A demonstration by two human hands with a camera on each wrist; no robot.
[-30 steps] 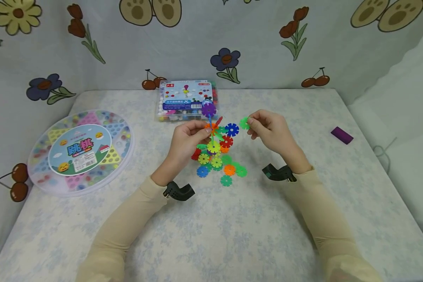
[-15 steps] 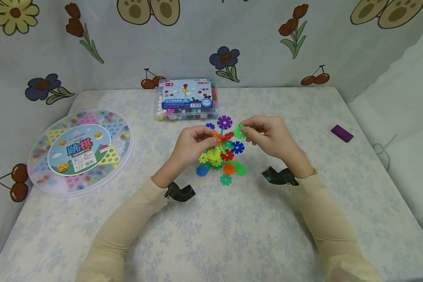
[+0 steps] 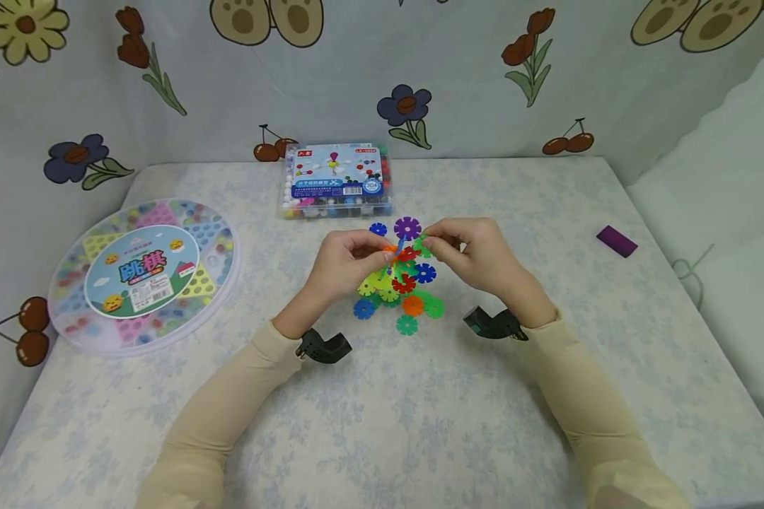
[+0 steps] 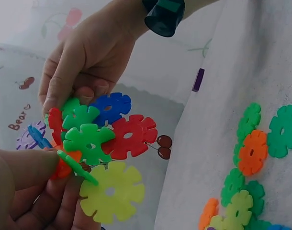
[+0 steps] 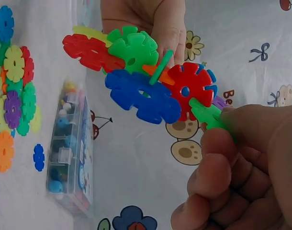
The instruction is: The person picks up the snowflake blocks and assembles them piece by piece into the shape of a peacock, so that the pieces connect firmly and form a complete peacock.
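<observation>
My left hand (image 3: 346, 267) pinches an orange notched snowflake disc (image 4: 64, 165) in a joined cluster of such discs, held above the table. The cluster has a yellow disc (image 4: 112, 192), red and blue discs, several green ones, and a purple disc (image 3: 407, 227) at its far end. My right hand (image 3: 484, 256) pinches a green snowflake disc (image 5: 209, 115) between thumb and forefinger. In the right wrist view its edge meets a red disc (image 5: 185, 88) of the cluster; whether the slots are fully engaged, I cannot tell.
Loose snowflake discs (image 3: 407, 325) lie in a pile below the hands. Behind them stands a clear box of beads (image 3: 337, 180). A round Chinese checkers set (image 3: 143, 276) lies at the left, and a small purple block (image 3: 617, 241) at the right.
The cluster has turned in my left hand and moved slightly right and nearer. My right hand has brought its green disc leftward, from apart to against the cluster.
</observation>
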